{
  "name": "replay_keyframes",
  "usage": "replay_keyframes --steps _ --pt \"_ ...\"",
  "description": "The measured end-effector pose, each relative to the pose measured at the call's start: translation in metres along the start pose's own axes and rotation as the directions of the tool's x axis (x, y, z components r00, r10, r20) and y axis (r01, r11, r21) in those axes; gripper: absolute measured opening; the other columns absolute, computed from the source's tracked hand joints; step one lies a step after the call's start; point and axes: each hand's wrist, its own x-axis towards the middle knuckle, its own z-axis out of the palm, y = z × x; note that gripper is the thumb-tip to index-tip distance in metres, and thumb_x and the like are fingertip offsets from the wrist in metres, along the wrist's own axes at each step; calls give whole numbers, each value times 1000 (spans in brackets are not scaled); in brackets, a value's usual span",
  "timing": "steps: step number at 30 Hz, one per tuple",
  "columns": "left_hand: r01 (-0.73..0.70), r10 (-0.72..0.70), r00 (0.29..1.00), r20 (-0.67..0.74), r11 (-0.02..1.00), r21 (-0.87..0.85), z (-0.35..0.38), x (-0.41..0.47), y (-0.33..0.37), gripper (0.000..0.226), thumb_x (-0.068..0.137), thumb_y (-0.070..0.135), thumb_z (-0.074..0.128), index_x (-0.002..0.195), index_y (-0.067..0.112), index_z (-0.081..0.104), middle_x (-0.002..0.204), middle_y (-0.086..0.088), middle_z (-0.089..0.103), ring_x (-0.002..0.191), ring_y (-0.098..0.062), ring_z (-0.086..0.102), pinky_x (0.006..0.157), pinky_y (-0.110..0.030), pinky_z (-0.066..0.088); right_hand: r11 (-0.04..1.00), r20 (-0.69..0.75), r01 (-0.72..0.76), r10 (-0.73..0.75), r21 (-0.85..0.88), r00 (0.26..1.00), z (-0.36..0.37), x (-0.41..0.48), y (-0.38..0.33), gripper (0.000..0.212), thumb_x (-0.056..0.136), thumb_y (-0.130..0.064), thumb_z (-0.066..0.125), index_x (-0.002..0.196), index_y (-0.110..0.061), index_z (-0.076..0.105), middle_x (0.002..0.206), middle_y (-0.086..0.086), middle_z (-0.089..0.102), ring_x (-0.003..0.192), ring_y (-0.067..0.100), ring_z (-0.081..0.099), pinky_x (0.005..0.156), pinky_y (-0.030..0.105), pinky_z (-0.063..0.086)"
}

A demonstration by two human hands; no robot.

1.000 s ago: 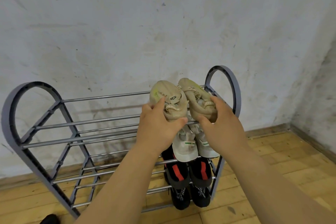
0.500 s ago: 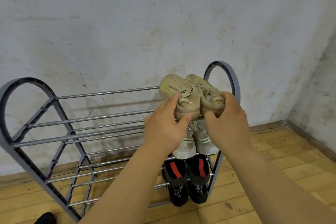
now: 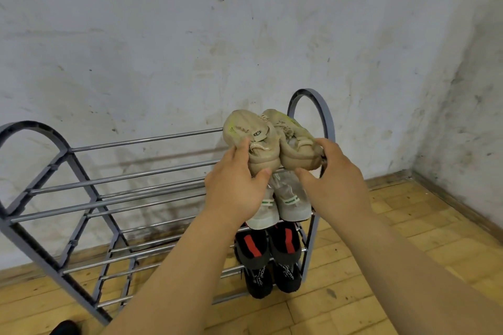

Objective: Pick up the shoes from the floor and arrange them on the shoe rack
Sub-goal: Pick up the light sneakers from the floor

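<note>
Left hand (image 3: pixel 236 187) grasps the heel of the left tan shoe (image 3: pixel 251 139); right hand (image 3: pixel 336 182) grasps the heel of the right tan shoe (image 3: pixel 292 144). The pair is side by side, touching, on the top tier of the shoe rack (image 3: pixel 330 128). Long axes cross the bars: toes beyond the fingers toward the wall, heels in the grip. White pair (image 3: pixel 292 202) directly beneath the hands; black-red pair (image 3: pixel 283 245) lower.

We read white capitals on the black shoes (image 3: pixel 258 280) at lower centre, seemingly beginning "PRO", the rest unclear to us, a small dark tag (image 3: pixel 257 133) on the beige shoes (image 3: pixel 261 152), its marks too small to read
</note>
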Motion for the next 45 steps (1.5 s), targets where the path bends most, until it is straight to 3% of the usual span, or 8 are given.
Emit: replay_keyframes --steps 3,6,12,18,23,33,39,45 --pt "12 -7 997 -72 998 68 0 -22 25 77 97 55 56 162 36 19 167 -9 19 152 -33 20 122 -53 24 995 34 -81 83 -58 996 -24 -4 13 61 92 -42 71 146 -27 47 131 -6 59 114 17 59 86 27 48" --pt "-165 172 979 -106 984 68 12 -53 51 69 96 49 59 157 34 32 157 -6 29 144 -31 27 119 -51 29 970 134 -205 223 -132 966 -59 -4 35 67 92 -45 71 150 -24 46 146 4 54 117 22 58 87 31 43" --pt "-278 297 900 320 955 -104 67 -101 80 72 99 50 59 161 36 25 157 3 29 145 -21 31 117 -41 36 843 422 -307 497 -441 759 -121 -31 110 79 88 -50 75 154 -20 43 156 7 45 136 29 49 96 32 41" --pt "-342 316 733 603 937 -75 148 -98 100 78 99 58 53 164 38 14 168 7 15 155 -20 19 124 -40 27 647 366 -414 731 -640 577 -149 -93 270 85 88 -53 73 156 -19 35 146 9 53 126 29 55 96 35 49" --pt "-290 238 661 712 956 -50 216 -94 102 81 98 59 56 163 43 11 170 16 7 155 -22 22 122 -41 32 538 310 -554 835 -635 455 -132 -128 386 104 84 -55 77 162 -25 15 153 13 39 128 35 53 97 41 52" --pt "-299 175 559 811 954 0 315 -93 65 79 97 55 58 162 42 16 164 11 19 148 -15 25 119 -38 31 507 203 -616 844 -603 496 -63 -135 538 117 78 -56 80 162 -35 1 170 6 2 149 42 27 115 53 38" --pt "-382 117 556 823 915 128 342 -108 61 84 92 69 54 161 40 16 166 3 20 148 -21 30 118 -46 35 449 27 -572 801 -686 597 -43 -132 551 88 86 -54 67 156 -32 17 144 15 42 122 41 47 96 49 48" --pt "-416 108 523 845 898 143 336 -120 84 85 92 69 54 161 42 14 169 3 14 152 -22 23 119 -45 33 534 109 -676 818 -508 565 -41 -145 517 89 89 -68 55 160 -34 12 150 18 32 114 39 59 81 37 51"
